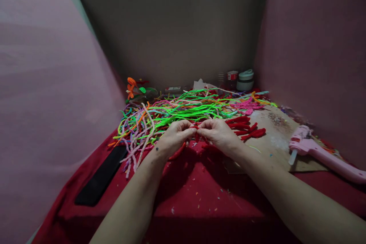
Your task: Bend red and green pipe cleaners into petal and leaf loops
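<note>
Red fuzzy stem (196, 127) is btwn my L hand (177, 132) & R hand (219, 133), at the fingertips, neither nearer; long axis mostly hidden, can't tell. Both pinch it thumb-to-finger over desk (197, 194), my side of green stems (188, 113). Looks soft, deep red, thin.

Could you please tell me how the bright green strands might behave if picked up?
The bright green strands likely feel light, being so thin. They probably bend rather than snap, since several lie curved. Lifting one may drag its neighbours along, as they overlap in a heap.
</note>
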